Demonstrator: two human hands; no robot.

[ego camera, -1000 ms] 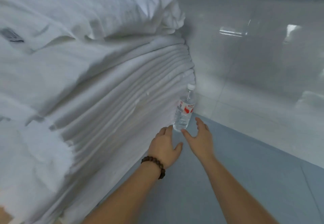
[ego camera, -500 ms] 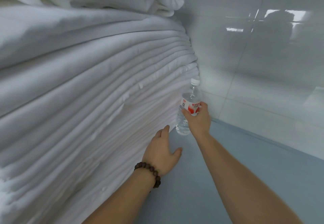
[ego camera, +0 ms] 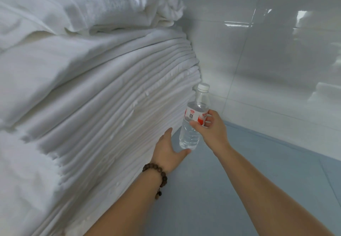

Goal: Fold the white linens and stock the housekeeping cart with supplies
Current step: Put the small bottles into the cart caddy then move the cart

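- Head view, item 1: water bottle (ego camera: 190,136). Clear plastic, white cap, red-and-white label, filled to about the shoulder. It is sitting in the corner gap between the linen stack and the tiled wall, leaning slightly, and appears to be hanging just clear of the surface below.
- Head view, item 2: right hand (ego camera: 212,130). It is clamping the bottle at the label band, thumb on the near face and fingers wrapping the far side.
- Head view, item 3: left hand (ego camera: 168,150). It is lying spread and holding nothing, fingers straight along the foot of the stack, thumb reaching out just beneath the bottle's base. A beaded bracelet (ego camera: 156,171) is circling the wrist.
- Head view, item 4: linen stack (ego camera: 92,115). Many folded white layers are filling the left side, with loose crumpled linen (ego camera: 92,5) heaped on top. No cart is showing.
- Head view, item 5: surroundings. A glossy tiled wall (ego camera: 267,51) is rising on the right; a grey-blue floor (ego camera: 203,189) is running underneath.
- Handling note, bottle: judged moderately heavy with water, thin-walled and likely to dent under a hard squeeze, smooth and possibly slippery. The label band or the waist below it is looking like the surest hold, with a palm under the base as backup.
- Handling note, linens: judged soft and limp, and the edges of the pile look prone to slumping, so support from beneath is looking advisable.
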